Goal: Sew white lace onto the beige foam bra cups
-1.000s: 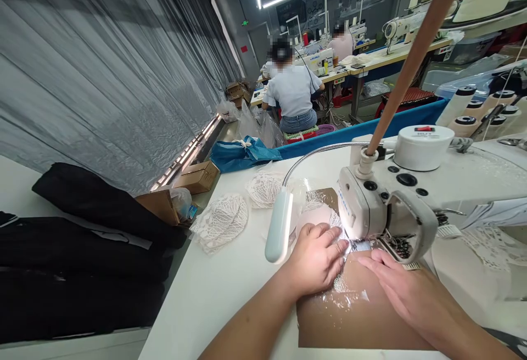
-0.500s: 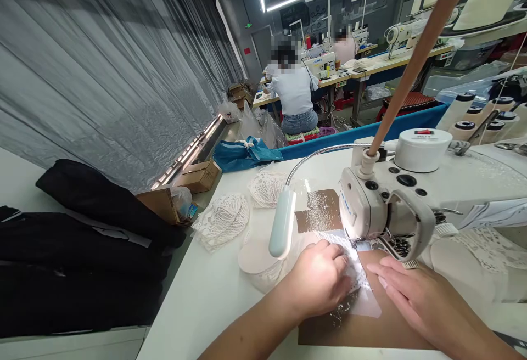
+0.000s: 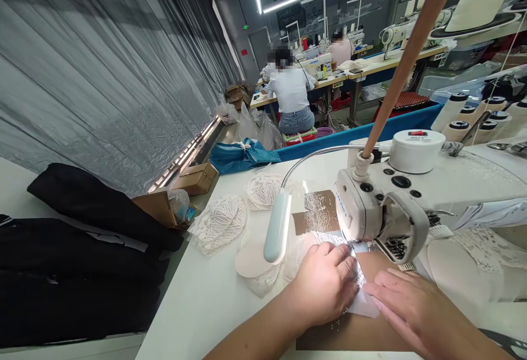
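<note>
My left hand [image 3: 327, 283] lies curled over a white lace piece [image 3: 362, 294] just in front of the needle of the white sewing machine [image 3: 382, 206], fingers pressing the lace down. My right hand [image 3: 405, 308] rests flat beside it, fingertips on the lace's right edge. Both sit on a brown sheet [image 3: 358, 335] on the white table [image 3: 214, 294]. A beige pad [image 3: 251, 258] lies to the left of my left hand, partly behind the lamp head [image 3: 276, 227].
Lace pieces [image 3: 220, 223] are piled at the table's left, more [image 3: 263, 190] further back. Black fabric [image 3: 82, 245] lies on a surface at far left, cardboard boxes [image 3: 197, 178] below. Thread cones [image 3: 473, 116] stand at right. Other people sit sewing at benches behind.
My left hand has drawn the lace back toward me from the needle and the beige pad now lies out to the left. My right hand has followed a little nearer.
</note>
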Demonstrator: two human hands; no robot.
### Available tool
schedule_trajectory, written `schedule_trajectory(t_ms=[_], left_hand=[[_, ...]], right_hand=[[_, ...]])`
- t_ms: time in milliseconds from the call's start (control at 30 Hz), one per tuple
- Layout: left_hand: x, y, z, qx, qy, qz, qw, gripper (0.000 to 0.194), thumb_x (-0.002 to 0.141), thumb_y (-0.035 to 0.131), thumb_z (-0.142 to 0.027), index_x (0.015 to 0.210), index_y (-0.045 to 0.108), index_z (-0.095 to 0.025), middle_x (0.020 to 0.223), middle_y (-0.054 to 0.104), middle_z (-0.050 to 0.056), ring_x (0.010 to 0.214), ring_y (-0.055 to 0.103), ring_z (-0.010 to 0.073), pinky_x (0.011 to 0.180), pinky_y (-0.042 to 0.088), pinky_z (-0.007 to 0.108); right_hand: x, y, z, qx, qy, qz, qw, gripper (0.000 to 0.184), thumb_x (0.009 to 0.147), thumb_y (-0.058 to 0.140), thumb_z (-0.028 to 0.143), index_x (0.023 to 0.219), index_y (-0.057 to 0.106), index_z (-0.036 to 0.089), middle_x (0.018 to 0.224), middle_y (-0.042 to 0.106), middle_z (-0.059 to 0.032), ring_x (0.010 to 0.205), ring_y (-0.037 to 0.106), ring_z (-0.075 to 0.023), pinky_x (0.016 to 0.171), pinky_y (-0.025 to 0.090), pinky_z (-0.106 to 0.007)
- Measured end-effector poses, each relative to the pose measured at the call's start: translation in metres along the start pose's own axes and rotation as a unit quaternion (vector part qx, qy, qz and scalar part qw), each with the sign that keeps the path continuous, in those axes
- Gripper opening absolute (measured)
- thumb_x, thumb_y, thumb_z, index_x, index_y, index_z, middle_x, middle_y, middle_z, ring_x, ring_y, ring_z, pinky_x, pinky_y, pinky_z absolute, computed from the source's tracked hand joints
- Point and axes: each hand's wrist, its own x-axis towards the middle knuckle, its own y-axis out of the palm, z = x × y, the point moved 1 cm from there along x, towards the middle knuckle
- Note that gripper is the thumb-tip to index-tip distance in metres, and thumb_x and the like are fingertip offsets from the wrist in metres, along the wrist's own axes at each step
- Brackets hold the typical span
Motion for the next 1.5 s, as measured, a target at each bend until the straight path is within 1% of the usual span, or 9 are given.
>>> schedule_trajectory(t_ms=[167,467,667,900,1100,1267,1367,1433,1500], left_hand=[[0.003,-0.004,0.004,0.006,0.005,0.004,1.0,0.038,0.094,0.046,-0.038,0.125,0.054,-0.016,0.125,0.06,0.01,0.096,0.053,0.0246,0.083,0.046,0.039],[-0.001,-0.006,0.005,0.001,0.022,0.009,1.0,0.039,0.093,0.048,-0.034,0.128,0.052,-0.017,0.131,0.059,0.006,0.101,0.052,0.0244,0.089,0.044,0.038],[0.004,-0.005,0.013,0.012,0.024,-0.004,1.0,0.035,0.094,0.044,-0.028,0.125,0.054,-0.015,0.127,0.061,0.009,0.098,0.052,0.0246,0.086,0.044,0.039],[0.01,0.001,0.025,0.043,0.012,-0.02,0.999,0.03,0.086,0.049,-0.018,0.114,0.059,-0.014,0.122,0.061,0.011,0.104,0.051,0.0259,0.093,0.043,0.041],[0.012,0.005,0.03,0.021,-0.014,-0.065,0.998,0.027,0.087,0.049,-0.021,0.11,0.061,-0.016,0.123,0.058,0.012,0.105,0.052,0.0268,0.095,0.042,0.043],[0.008,0.009,0.031,0.001,-0.042,-0.101,0.994,0.031,0.09,0.05,-0.03,0.114,0.062,-0.015,0.128,0.057,0.013,0.109,0.053,0.0281,0.097,0.042,0.044],[0.005,0.01,0.031,-0.024,-0.072,-0.112,0.991,0.041,0.086,0.058,-0.038,0.12,0.061,-0.015,0.131,0.057,0.013,0.113,0.052,0.0311,0.1,0.041,0.047],[0.003,0.008,0.033,-0.034,-0.094,-0.12,0.988,0.039,0.085,0.058,-0.035,0.118,0.064,-0.015,0.129,0.059,0.014,0.113,0.054,0.032,0.099,0.042,0.048],[0.001,0.005,0.035,-0.038,-0.11,-0.127,0.985,0.031,0.087,0.054,-0.026,0.112,0.067,-0.014,0.124,0.062,0.014,0.11,0.057,0.0314,0.097,0.044,0.048]], right_hand=[[0.005,0.0,0.0,-0.044,-0.006,-0.054,0.998,0.029,0.09,0.04,0.007,0.104,0.062,0.02,0.079,0.063,-0.0039,0.066,0.057,-0.0195,0.061,0.038,-0.031],[0.008,-0.004,0.0,-0.1,-0.015,-0.048,0.994,0.031,0.09,0.039,0.009,0.109,0.061,0.02,0.074,0.064,-0.0021,0.059,0.058,-0.0167,0.057,0.038,-0.029],[0.011,0.001,-0.003,-0.124,-0.012,-0.029,0.992,0.036,0.09,0.037,0.008,0.115,0.062,0.016,0.08,0.07,-0.0061,0.061,0.064,-0.0171,0.051,0.042,-0.027],[0.018,0.01,-0.003,-0.164,0.06,-0.003,0.985,0.039,0.093,0.035,0.015,0.117,0.066,0.02,0.084,0.075,-0.0073,0.06,0.069,-0.0157,0.05,0.05,-0.022],[0.018,0.011,-0.002,-0.161,0.064,-0.031,0.984,0.044,0.091,0.033,0.015,0.114,0.069,0.02,0.098,0.076,-0.0077,0.052,0.069,-0.0179,0.041,0.054,-0.029],[0.024,0.007,-0.002,-0.101,0.069,0.006,0.992,0.044,0.094,0.031,0.017,0.118,0.067,0.017,0.095,0.075,-0.0095,0.071,0.074,-0.0245,0.056,0.061,-0.038],[0.024,-0.002,0.001,-0.094,0.052,0.012,0.994,0.044,0.094,0.03,0.017,0.12,0.066,0.017,0.096,0.075,-0.0085,0.078,0.074,-0.0236,0.062,0.063,-0.038],[0.013,-0.009,0.002,-0.082,0.043,0.016,0.996,0.041,0.094,0.033,0.02,0.119,0.066,0.019,0.098,0.075,-0.0066,0.082,0.074,-0.0223,0.064,0.063,-0.035],[-0.011,-0.016,-0.002,-0.057,0.05,0.011,0.997,0.033,0.094,0.041,0.026,0.116,0.067,0.024,0.101,0.076,-0.004,0.088,0.073,-0.0232,0.065,0.064,-0.034]])
